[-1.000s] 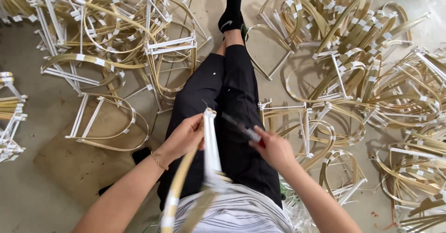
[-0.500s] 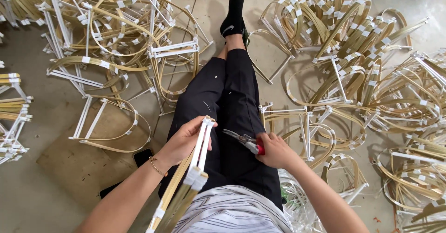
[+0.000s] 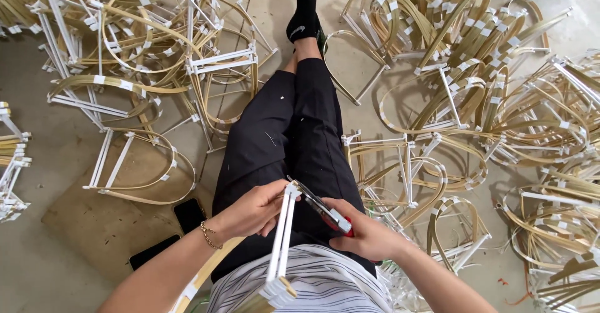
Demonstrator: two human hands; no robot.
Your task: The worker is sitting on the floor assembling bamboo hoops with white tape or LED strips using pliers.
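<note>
Hands meet over the lap in the head view: the left hand [image 3: 253, 210] is closed around the top of a white-taped bamboo frame [image 3: 279, 250] standing over the lap, and the right hand [image 3: 365, 235] is clamped on red-handled cutters [image 3: 325, 210] whose tip touches the frame's upper end. Piles of bamboo frames [image 3: 475, 57] cover the concrete floor [image 3: 37, 263] on both sides of the legs.

The frame [image 3: 282, 238] held in the left hand [image 3: 250, 212] has white bars over pale yellow-tan strips. The cutter [image 3: 325, 210] in the right hand [image 3: 365, 235] is dark with a white and red handle. The trousers [image 3: 287, 138] and sock [image 3: 305, 10] are black, the shirt [image 3: 312, 285] white with grey stripes, and the bracelet [image 3: 208, 235] gold. The floor [image 3: 37, 269] is grey.
</note>
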